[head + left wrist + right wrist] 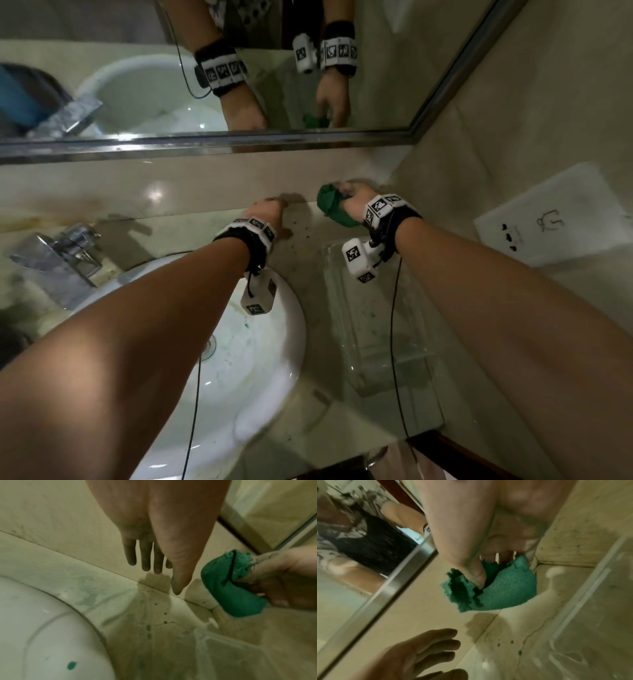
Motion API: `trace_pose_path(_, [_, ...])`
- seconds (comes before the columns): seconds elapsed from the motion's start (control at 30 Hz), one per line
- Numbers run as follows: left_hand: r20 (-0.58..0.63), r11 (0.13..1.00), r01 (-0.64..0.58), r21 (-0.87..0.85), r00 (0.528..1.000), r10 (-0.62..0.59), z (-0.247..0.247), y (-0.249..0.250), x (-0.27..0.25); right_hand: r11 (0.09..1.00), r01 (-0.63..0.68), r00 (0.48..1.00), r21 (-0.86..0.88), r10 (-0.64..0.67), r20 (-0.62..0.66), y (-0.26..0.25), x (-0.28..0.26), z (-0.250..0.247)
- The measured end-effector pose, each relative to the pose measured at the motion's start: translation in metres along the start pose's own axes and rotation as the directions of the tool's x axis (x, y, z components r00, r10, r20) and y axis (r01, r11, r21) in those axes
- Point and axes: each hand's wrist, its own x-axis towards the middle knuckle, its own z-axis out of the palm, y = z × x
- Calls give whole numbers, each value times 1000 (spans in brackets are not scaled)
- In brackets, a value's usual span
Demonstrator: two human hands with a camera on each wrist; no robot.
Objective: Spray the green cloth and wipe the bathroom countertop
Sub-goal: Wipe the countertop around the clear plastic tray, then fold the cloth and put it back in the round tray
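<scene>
While the tap (58, 260) sits at nine o'clock beside the white basin (274, 342), the left hand (267, 212) hovers just past the basin's rim with fingers (145, 555) straight and apart, gripping nothing, over dark spots on the countertop (301, 236). At one o'clock, in the back corner under the mirror (342, 135), the right hand (356, 198) clamps thumb and fingers on the bunched cloth (330, 207), just beside the left hand.
</scene>
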Motion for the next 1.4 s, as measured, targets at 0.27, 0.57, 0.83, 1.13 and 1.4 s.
trace_pose_path(0.27, [-8, 841, -83, -534, 996, 93, -33, 35, -46, 994, 55, 991, 98, -67, 118, -12, -60, -10])
trace_pose_path(0.57, [-86, 758, -136, -638, 991, 105, -68, 41, -149, 946, 143, 971, 291, -191, 144, -35, -158, -11])
trace_pose_path(0.83, [-168, 669, -89, -738, 984, -55, -52, 22, -274, 912, 274, 906, 304, -351, 236, -32, -261, 25])
trace_pose_path(1.13, [-222, 692, -22, -722, 954, -201, -24, -25, -401, 884, 403, 776, 238, -468, 423, -43, -353, 99])
trace_pose_path(1.4, [-286, 649, -1, -761, 899, -333, -16, -109, -499, 848, 479, 732, 227, -529, 429, -93, -401, 194])
